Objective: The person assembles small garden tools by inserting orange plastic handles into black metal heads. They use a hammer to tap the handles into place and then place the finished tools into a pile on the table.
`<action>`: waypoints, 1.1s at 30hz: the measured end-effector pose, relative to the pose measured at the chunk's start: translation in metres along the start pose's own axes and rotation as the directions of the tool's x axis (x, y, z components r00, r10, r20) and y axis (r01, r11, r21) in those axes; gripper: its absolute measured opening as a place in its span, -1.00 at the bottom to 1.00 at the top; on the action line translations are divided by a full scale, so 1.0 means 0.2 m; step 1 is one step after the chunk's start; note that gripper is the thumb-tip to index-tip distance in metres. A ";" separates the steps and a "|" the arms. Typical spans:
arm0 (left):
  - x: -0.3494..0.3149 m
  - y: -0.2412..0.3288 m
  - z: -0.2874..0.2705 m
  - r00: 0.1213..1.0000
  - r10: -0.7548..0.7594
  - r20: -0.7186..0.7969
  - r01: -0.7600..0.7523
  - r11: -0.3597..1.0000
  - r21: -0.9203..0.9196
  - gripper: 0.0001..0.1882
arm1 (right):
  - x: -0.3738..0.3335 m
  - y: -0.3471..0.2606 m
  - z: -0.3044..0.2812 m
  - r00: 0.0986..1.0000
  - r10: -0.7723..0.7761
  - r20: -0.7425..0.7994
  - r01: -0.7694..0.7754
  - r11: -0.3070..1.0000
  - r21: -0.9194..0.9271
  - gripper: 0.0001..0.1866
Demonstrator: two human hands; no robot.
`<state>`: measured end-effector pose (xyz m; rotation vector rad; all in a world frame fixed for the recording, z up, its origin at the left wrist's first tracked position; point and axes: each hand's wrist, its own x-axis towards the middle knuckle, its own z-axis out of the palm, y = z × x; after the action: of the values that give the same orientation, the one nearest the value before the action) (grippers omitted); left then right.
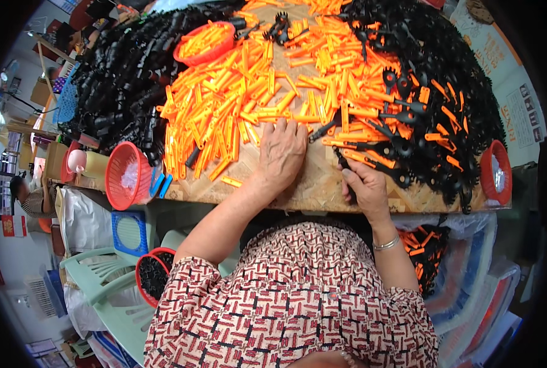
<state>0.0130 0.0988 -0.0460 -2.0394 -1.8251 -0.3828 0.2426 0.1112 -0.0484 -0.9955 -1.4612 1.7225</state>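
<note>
Right hand [366,189] pinched a black piece [342,161] near-right of the orange pile [215,110], its lower end hidden by fingers. Left hand [284,153] was palm down at the pile's near-right edge, underside hidden, can't tell grip. Red bowl [215,56] at pile's far end held orange strips; red basket [117,178] left of pile, clear plastic; red basket [486,175] far right of pile, contents unclear

Orange strips [212,126] look smooth plastic, black pieces [402,146] glossy plastic; the desk [319,191] is wood-grained, the bracelet [386,245] shiny metal.
</note>
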 end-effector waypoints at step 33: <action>-0.10 0.04 -0.25 0.975 0.198 0.102 -0.025 0.555 -0.832 -0.78 | -0.05 -0.18 -0.10 0.955 0.193 0.223 -0.120 0.945 -0.304 -0.75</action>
<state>0.0218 0.0590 -0.0113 -2.8692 -1.7581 -1.2687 0.2656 0.1176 -0.0127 -1.1013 -1.8823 1.8371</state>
